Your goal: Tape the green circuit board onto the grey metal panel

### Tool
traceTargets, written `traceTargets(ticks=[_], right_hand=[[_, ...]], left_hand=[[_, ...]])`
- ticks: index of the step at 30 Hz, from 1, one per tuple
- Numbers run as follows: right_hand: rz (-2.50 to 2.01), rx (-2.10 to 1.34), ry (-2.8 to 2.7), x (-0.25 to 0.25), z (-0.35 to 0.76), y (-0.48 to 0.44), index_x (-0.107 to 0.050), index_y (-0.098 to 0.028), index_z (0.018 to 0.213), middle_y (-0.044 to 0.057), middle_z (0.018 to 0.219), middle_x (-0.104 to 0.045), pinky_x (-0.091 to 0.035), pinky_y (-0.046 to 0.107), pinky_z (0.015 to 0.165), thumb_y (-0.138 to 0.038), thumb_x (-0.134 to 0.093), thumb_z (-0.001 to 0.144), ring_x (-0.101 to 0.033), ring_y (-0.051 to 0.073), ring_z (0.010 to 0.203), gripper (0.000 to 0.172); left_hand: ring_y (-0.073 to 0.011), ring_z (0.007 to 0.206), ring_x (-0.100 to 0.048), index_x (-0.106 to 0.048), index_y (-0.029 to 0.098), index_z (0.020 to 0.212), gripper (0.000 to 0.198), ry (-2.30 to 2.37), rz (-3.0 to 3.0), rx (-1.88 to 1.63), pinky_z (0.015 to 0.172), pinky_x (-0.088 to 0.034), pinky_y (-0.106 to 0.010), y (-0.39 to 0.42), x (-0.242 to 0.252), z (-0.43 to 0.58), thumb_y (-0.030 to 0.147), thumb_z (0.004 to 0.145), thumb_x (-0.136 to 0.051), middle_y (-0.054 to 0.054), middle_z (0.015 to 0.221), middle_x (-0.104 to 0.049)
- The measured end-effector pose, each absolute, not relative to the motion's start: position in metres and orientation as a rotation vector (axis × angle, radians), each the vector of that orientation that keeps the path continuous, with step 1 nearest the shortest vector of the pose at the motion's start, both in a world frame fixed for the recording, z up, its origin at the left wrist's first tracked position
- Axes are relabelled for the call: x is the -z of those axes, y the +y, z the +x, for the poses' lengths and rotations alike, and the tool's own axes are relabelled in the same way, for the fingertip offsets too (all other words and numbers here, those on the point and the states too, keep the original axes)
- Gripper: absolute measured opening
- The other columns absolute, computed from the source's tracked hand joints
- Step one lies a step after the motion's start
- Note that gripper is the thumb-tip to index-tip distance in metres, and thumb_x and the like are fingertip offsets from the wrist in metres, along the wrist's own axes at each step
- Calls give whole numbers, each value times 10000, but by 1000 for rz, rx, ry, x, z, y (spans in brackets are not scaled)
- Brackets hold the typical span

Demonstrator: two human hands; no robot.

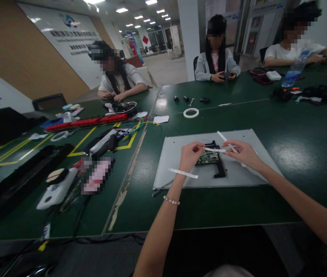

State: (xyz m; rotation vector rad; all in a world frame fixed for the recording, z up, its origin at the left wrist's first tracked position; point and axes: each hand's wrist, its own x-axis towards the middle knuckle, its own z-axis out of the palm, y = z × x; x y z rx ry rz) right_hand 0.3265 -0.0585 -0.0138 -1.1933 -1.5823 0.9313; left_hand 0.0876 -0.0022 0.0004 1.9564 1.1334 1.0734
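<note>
A short white strip of tape (214, 150) stretches between my two hands. My left hand (190, 154) pinches its left end, fingers closed. At the other end, my right hand (242, 153) has thumb and fingertips shut on the strip. More white strips cling to the right fingers, one of them jutting up (221, 135). Another strip (183, 173) lies across my left wrist, above a beaded bracelet (171, 200). Below the hands, a green circuit board (208, 157) in a black frame (221, 168) rests on a white panel (177, 148); my hands partly hide it.
A tape roll (191, 112) lies beyond the panel, with a small wrench (191, 102) and small black parts behind it. Leftward are a red power strip (87, 121), cables, a black tray (22, 181) and a white device (56, 188). Three people sit across the green table (304, 127).
</note>
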Motion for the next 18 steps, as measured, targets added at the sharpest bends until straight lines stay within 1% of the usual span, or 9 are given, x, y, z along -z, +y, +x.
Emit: traceTargets(ticks=[5,10,14,18], right_hand=[[-1204,-794,-1651,17,328,-57,-657,-220,1130,68,1107,-665,-547,364,791,-352,-650,800,-666,192,860,355],[-1165,-508,-1839,21,326,-55,-706,-252,1043,42,1120,-657,-528,382,861,-265,-590,822,-634,208,1000,250],[-1195,-335,-1843,26,331,-50,-720,-256,1000,30,1082,-678,-524,404,878,-238,-548,849,-644,206,979,230],[-1215,-244,-1787,32,336,-46,-733,-259,966,26,1052,-695,-505,428,926,-263,-556,859,-649,213,987,207]], left_hand=[[-137,745,-650,-709,178,919,151,1166,2146,-986,724,-512,-257,-5,-4,93,180,816,-599,-23,867,-732],[-144,786,-656,-702,176,941,185,1149,2250,-904,784,-519,-276,10,-8,108,141,834,-555,-30,899,-731],[-152,836,-662,-697,165,940,202,1126,2284,-852,803,-522,-274,28,-11,119,113,818,-544,-37,918,-729],[-159,832,-663,-695,169,955,218,1120,2311,-833,810,-522,-282,30,-9,122,119,817,-532,-37,919,-728]])
